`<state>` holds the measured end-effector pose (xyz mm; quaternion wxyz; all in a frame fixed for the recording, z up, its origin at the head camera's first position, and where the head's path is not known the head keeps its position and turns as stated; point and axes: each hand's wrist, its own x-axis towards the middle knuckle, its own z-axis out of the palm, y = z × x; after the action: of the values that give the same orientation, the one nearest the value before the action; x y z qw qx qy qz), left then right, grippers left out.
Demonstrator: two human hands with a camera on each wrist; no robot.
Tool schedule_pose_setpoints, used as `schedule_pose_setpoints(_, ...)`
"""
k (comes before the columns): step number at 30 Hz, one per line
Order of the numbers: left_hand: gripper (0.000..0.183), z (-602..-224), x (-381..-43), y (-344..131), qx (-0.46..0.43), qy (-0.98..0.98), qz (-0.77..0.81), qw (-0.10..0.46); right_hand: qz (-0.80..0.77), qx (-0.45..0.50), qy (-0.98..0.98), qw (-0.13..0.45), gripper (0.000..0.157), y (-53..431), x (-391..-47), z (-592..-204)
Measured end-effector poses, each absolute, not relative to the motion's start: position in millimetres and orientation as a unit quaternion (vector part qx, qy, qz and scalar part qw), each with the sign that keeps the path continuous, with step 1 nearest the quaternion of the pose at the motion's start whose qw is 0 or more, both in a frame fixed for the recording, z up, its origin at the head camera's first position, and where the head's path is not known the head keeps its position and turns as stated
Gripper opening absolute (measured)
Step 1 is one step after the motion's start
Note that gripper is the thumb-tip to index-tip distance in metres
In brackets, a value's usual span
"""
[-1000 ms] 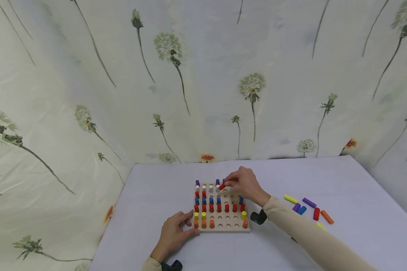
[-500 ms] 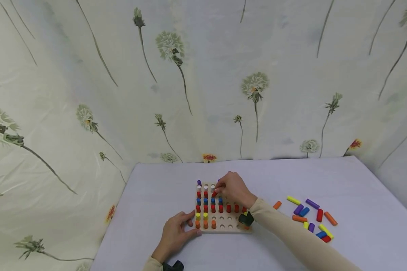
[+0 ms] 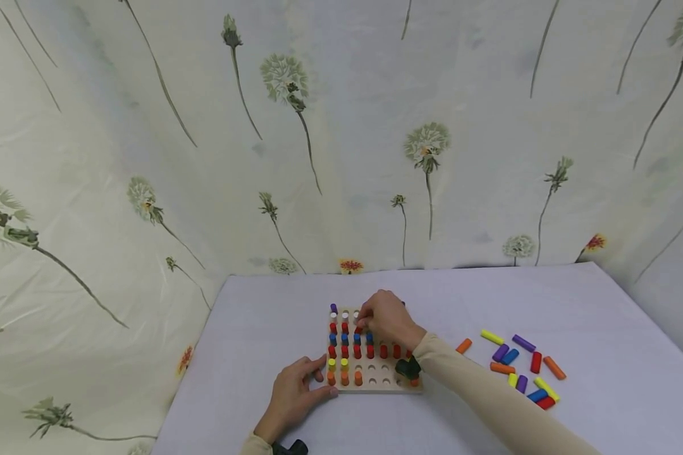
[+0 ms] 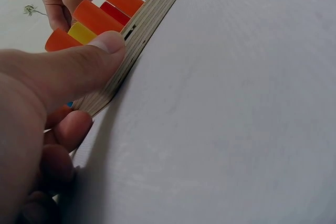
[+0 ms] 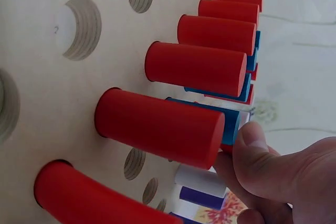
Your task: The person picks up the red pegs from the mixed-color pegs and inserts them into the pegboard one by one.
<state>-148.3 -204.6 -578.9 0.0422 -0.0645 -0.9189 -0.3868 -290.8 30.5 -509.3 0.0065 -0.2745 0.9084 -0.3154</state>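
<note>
A wooden pegboard [image 3: 378, 390] stands on the table with rows of purple, white, red, blue, yellow and orange pegs. My left hand [image 3: 293, 392] grips its near left corner; in the left wrist view the thumb [image 4: 107, 43] presses the front edge and the fingers curl by the side. Over the back half of the board, my right hand [image 3: 388, 316] pinches a red peg [image 3: 359, 330], upright at the third place of the short red row. In the right wrist view, standing red pegs [image 5: 160, 127] and a blue peg partly hide the pinched peg and its hole.
Loose pegs in several colours lie right of the board, among them a purple peg [image 3: 524, 343], an orange peg [image 3: 554, 368] and a yellow peg [image 3: 492, 337]. White cloth covers the table [image 3: 250, 335]. A flowered curtain [image 3: 341, 158] hangs behind it.
My right hand has moved left and toward me with the red peg, from the back rows to the short red row; the peg went from tilted to upright. My left hand stays at the corner.
</note>
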Motion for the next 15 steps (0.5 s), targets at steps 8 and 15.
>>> schedule_pose_setpoints(8, 0.067, -576.7, -147.6, -206.2, -0.066, -0.919, -0.386, 0.044, -0.3, -0.285, 0.91, -0.004, 0.009, 24.8, -289.2, -503.7)
schedule_pose_setpoints(15, 0.066, -577.4, -147.0, -204.3, -0.061, -0.917, -0.392, 0.04, -0.249, -0.295, 0.922, -0.014, 0.013, 16.0, -283.4, -503.0)
